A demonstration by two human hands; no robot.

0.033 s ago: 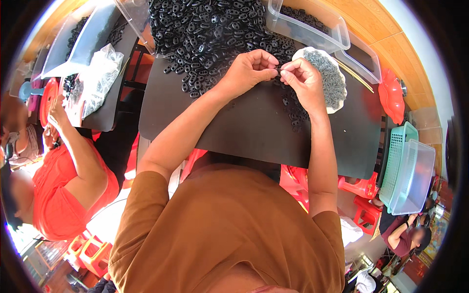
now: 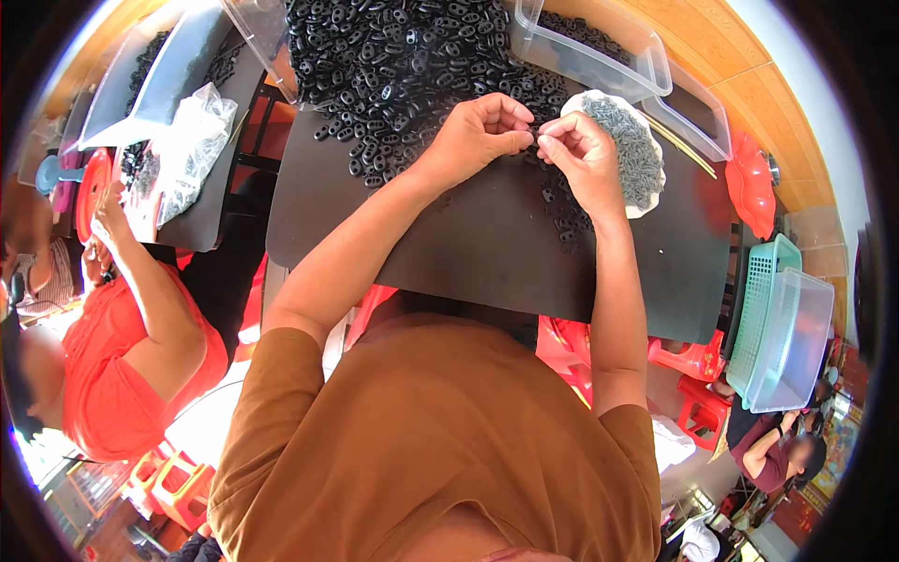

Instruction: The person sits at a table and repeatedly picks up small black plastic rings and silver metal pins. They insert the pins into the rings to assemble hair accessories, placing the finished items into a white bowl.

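Note:
My left hand (image 2: 478, 133) and my right hand (image 2: 585, 157) meet over the dark table, fingertips almost touching. Both are closed in a pinch of thumb and forefinger. Something small and dark seems to sit between the fingertips, too small to make out against the black parts behind. Beyond my hands spreads a big heap of black oval plastic pieces with two holes (image 2: 393, 70). Several smaller black parts (image 2: 567, 220) lie loose below my right hand. Right beside that hand stands a white scalloped bowl (image 2: 650, 204) of thin grey pieces resembling springs (image 2: 627, 150).
A clear plastic bin (image 2: 599, 70) holds black parts at the back, with wooden sticks (image 2: 679, 145) beside it. On the right are a red dish (image 2: 749, 187) and a green basket (image 2: 758, 309). A person in red (image 2: 140, 347) works at another table on the left.

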